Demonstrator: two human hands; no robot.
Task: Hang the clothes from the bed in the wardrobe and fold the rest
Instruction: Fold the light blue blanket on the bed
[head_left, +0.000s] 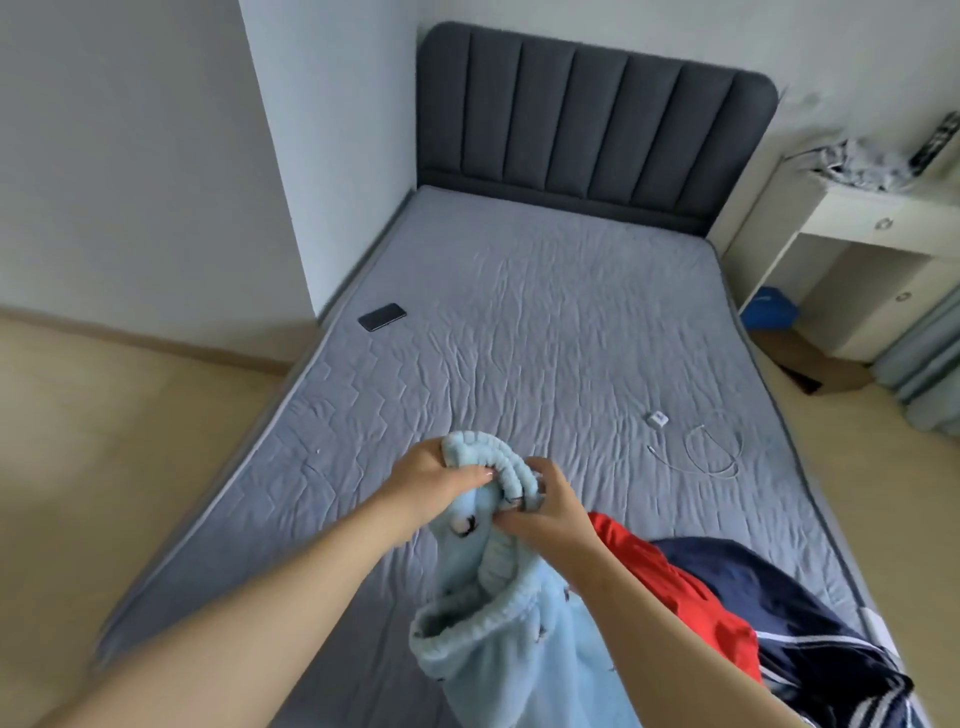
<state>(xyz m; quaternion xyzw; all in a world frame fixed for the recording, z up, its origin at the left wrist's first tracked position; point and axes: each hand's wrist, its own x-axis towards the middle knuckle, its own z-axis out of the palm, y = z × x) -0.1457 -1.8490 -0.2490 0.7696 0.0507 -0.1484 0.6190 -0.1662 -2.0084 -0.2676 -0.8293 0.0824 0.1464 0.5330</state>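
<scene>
Pale-blue fleece is filling the near middle of my feed. The fleece garment (498, 665) is hanging over the near end of the bed (519, 338), and its ribbed band (511, 467) is bunching up at the far end. Both grips are working on that band. The left grip (436, 480) is clenching it from the left, and the right grip (553, 512) is pinching it from the right, with the two almost touching.

From the grips the garment is running near and slightly right, so its long axis is lying far to near and all the loose cloth is hanging below the hold. I am judging that the coming move is turning on this: the grips need to part along the band for the cloth to open out. I am seeing no wardrobe or hanger in this view.

I am counting three garments. Besides the blue one, a red garment (675, 597) and a navy striped garment (779, 639) are lying near right, just beside the right forearm, so the right grip is nearer to them. One phone (382, 317) is lying far left on the bed, while one charger plug (657, 417) and one white cable (711, 452) are lying right of centre.
</scene>
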